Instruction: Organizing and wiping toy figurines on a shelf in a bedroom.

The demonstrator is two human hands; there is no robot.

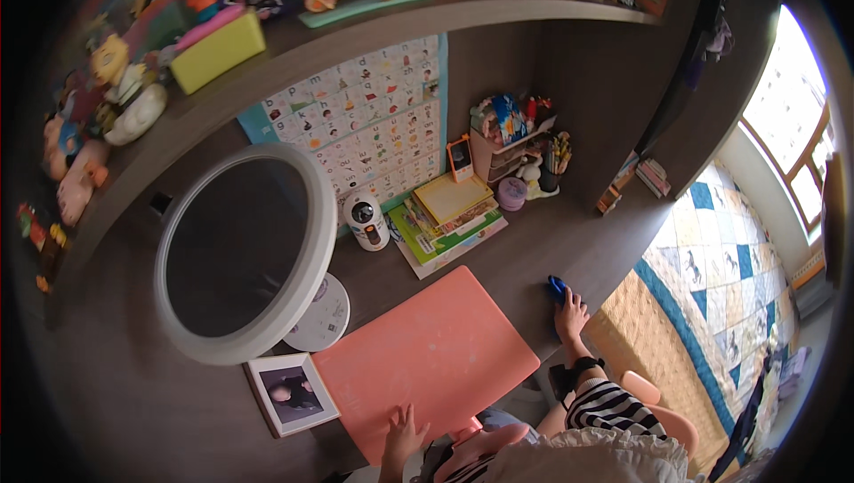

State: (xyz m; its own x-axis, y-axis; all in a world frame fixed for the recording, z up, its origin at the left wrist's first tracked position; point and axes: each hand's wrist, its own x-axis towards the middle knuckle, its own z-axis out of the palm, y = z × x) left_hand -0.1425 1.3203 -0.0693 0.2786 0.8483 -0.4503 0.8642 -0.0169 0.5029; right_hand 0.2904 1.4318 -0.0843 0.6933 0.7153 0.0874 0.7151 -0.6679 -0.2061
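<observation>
My left hand (pixel 406 435) lies on the near edge of a flat pink board (pixel 436 350), fingers spread and holding nothing. Light smudges mark the board's surface. Farther right, my right hand (pixel 573 312) rests near the desk's edge, its fingers closed on a small dark blue object (pixel 557 286). Its kind I cannot make out, as the fingers cover part of it. A dark band circles my right wrist, below a black-and-white striped sleeve (pixel 614 403). Touching the board's left corner is a white-framed photo (pixel 265 401).
Left of the board stands a large round dark panel with a white rim (pixel 322 207) on a white base (pixel 322 318). Behind are a white rounded device (pixel 366 221), stacked books (pixel 463 238) and a small organizer (pixel 485 158). A toy-filled shelf (pixel 338 43) overhangs; a bed (pixel 712 261) lies right.
</observation>
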